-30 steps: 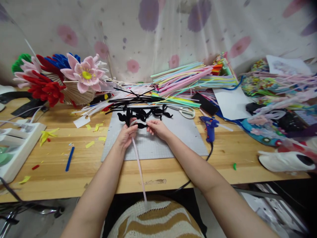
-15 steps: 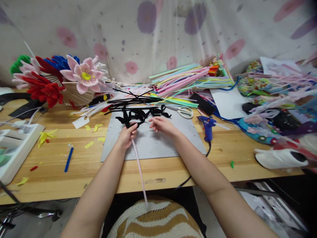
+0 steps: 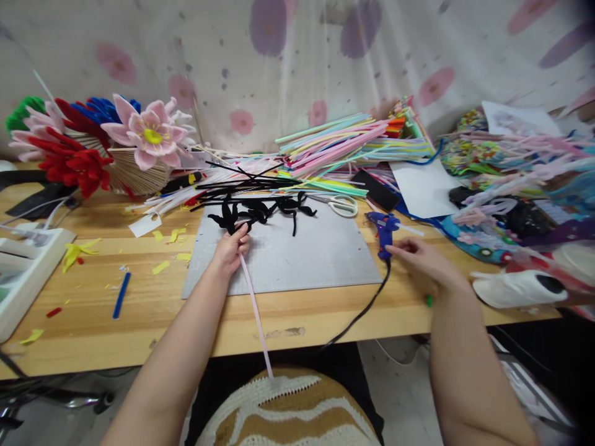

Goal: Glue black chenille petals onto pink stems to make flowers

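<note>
My left hand [image 3: 232,249] is closed around a pale pink pipe-cleaner stem [image 3: 256,313] that slants down to my lap. At its top, just above my fingers, is a black fuzzy petal-shaped piece [image 3: 227,215]. More black curled pieces [image 3: 258,210] lie beside it over the grey cutting mat [image 3: 297,263]; whether they are joined to it I cannot tell. My right hand [image 3: 421,260] is at the blue hot glue gun [image 3: 385,232], its stretched fingers at the bottom of the handle, not wrapped around it.
Behind the mat lie black pipe cleaners [image 3: 246,183], scissors [image 3: 343,206] and a colourful pipe-cleaner pile [image 3: 334,148]. Fuzzy flowers [image 3: 151,136] stand at left, above a white power strip [image 3: 32,279]. A white roll [image 3: 518,289] sits at right. The glue gun's cord [image 3: 362,316] drops over the front edge.
My right hand has moved from above the mat out to the right, to the glue gun's handle. My left hand still holds the stem in nearly the same place.
</note>
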`<state>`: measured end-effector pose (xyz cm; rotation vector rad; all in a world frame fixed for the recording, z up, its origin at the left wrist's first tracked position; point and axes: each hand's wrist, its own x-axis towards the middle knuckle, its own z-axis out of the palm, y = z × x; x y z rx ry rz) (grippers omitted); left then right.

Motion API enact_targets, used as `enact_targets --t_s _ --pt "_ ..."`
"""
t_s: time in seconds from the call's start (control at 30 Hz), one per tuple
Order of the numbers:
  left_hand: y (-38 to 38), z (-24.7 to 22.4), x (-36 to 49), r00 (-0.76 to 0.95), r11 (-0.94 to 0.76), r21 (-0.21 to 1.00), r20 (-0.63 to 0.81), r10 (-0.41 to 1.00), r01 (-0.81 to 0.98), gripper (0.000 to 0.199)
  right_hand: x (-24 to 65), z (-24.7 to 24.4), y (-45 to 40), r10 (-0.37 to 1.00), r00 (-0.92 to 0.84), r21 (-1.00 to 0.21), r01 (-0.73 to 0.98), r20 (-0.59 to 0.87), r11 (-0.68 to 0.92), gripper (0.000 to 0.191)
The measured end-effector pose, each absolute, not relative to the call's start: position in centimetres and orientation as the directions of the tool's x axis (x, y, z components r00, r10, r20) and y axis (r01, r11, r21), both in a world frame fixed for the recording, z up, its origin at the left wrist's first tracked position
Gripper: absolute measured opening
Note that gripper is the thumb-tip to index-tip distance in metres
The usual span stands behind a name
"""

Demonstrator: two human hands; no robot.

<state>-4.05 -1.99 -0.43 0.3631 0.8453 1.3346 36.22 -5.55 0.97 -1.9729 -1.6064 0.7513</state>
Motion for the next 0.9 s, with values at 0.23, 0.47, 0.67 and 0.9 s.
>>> enact_targets --t_s 0.23,0.47,0.67,0.9 --pt "-2.3 -0.6 -4.0 -0.012 0.224 0.673 -0.327 0.945 -0.705 0.017 33.4 -2.4 -1.8 0.914 0.404 -0.636 0.716 0.043 -0.287 0.041" --pt "-2.3 -0.4 -3.8 0.007 0.237 0.699 -0.315 0.949 -0.675 0.014 29.8 0.0 -2.7 0.952 0.243 -0.951 0.289 0.185 0.111 0.038" --pt "-2.3 -0.3 -3.8 -0.006 0.251 0.719 -0.334 0.943 -0.648 0.015 22.4 2.0 -1.2 0.980 -0.197 -0.997 0.063 0.023 0.036 0.034" --pt "-2.2 -0.4 -3.7 -0.018 0.245 0.725 -0.334 0.942 -0.644 0.017 16.4 -0.9 0.0 0.946 -0.323 -0.996 -0.088 0.002 -0.028 0.036"
